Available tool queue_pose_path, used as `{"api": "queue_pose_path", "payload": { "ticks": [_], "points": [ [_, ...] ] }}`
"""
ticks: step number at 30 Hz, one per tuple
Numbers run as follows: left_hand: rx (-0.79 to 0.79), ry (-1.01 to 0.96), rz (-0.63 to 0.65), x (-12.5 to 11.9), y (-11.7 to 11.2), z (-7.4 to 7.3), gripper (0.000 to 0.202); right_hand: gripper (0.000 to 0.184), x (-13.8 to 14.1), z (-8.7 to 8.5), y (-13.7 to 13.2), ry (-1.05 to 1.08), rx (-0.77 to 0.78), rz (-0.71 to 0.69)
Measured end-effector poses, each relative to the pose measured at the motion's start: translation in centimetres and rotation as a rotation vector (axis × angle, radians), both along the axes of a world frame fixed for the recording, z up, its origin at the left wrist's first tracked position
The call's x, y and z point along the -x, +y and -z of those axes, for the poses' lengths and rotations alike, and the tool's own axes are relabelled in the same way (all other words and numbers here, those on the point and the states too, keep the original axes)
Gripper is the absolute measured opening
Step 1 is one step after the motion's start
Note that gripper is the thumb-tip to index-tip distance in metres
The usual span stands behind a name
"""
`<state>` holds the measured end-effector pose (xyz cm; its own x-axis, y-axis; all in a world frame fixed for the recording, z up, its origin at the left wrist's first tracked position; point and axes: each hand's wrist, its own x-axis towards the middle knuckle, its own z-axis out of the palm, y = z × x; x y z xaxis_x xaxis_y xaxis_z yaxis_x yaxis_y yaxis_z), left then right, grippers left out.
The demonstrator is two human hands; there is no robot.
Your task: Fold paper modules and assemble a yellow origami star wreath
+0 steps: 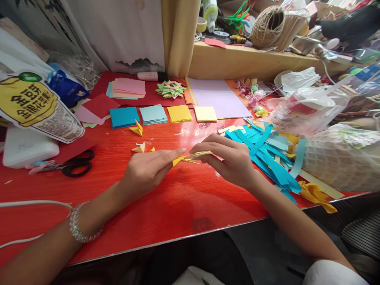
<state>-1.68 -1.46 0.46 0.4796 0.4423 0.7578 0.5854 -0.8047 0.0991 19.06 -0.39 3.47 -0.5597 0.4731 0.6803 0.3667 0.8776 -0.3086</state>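
A folded yellow paper piece (190, 157) is held between both hands just above the red table (178, 206). My left hand (148, 170) pinches its left tip with fingers pressed together. My right hand (228, 158) is closed over its right end. Two small folded yellow pieces (141, 148) lie just beyond my left hand, and another one (137, 128) sits farther back.
Stacks of square paper in blue (124, 116), light blue (153, 114) and yellow (179, 113) line the back. Blue paper strips (267, 154) pile at the right. Black scissors (75, 166) lie at the left, next to a printed bag (35, 107). A twine ball (268, 23) stands on the shelf.
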Motion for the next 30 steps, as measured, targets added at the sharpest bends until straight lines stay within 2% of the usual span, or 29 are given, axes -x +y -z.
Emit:
{"api": "queue_pose_path", "payload": {
  "ticks": [4, 14, 21, 30],
  "points": [
    [-0.041, 0.019, 0.001, -0.19, -0.06, -0.17, 0.022, 0.014, 0.01, 0.19, -0.09, 0.003, -0.035, 0.040],
    [-0.086, 0.025, -0.017, -0.22, -0.09, -0.04, 0.023, 0.016, 0.35, 0.35, -0.25, 0.061, -0.012, 0.081],
    [-0.045, 0.019, -0.027, -0.26, -0.22, -0.23, 0.024, 0.013, 0.08, 0.15, -0.17, 0.048, -0.003, 0.013],
    [-0.015, 0.019, -0.025, -0.19, -0.36, -0.21, 0.030, 0.014, -0.21, -0.16, -0.09, 0.010, 0.039, -0.010]
  ]
}}
